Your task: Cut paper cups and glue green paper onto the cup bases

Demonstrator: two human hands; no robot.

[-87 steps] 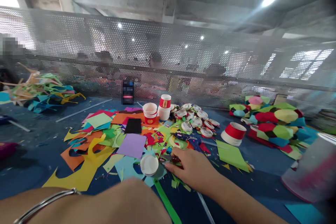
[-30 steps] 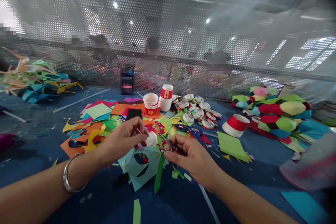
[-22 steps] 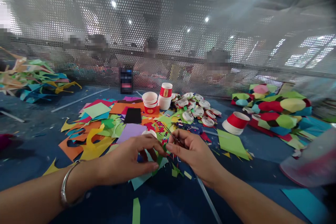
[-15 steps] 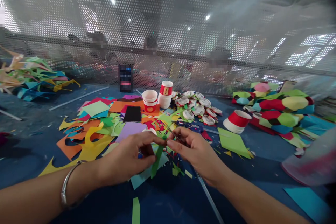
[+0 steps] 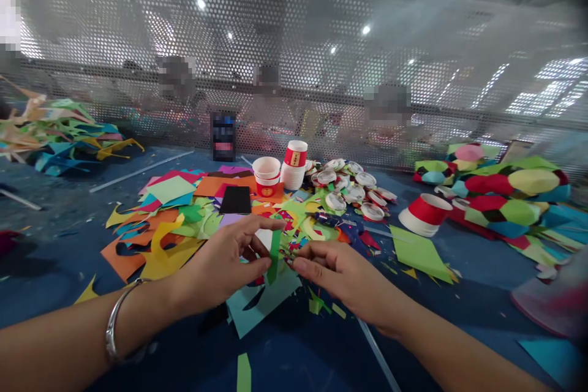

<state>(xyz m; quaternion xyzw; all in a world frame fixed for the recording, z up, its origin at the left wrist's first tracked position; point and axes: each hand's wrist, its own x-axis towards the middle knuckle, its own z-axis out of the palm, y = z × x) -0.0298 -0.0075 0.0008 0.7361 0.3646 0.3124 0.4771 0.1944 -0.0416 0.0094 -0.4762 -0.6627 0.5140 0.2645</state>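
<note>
My left hand (image 5: 220, 263), with a silver bangle at the wrist, holds a narrow green paper strip (image 5: 274, 257) upright between thumb and fingers. My right hand (image 5: 344, 275) is closed in a pinch just right of the strip. Whatever lies at its fingertips is too small and hidden to name. Below both hands is a light blue paper sheet (image 5: 264, 303) with a piece cut out of it. Coloured paper scraps (image 5: 316, 303) lie around and under the right hand. A light green strip (image 5: 244, 373) is at the front edge of view.
Behind the hands stand stacked paper cups (image 5: 267, 188) and a phone (image 5: 223, 136). Round lids (image 5: 356, 193) are heaped beside them. A red-and-white cup stack (image 5: 425, 214) and patchwork paper shapes (image 5: 500, 196) sit right. Cut paper (image 5: 169, 251) covers the left. A perforated metal screen (image 5: 321, 73) rises behind.
The green strip has risen and now stands more upright in my left hand. The thin metal tool seen in my right hand earlier is no longer visible. The view has shifted slightly.
</note>
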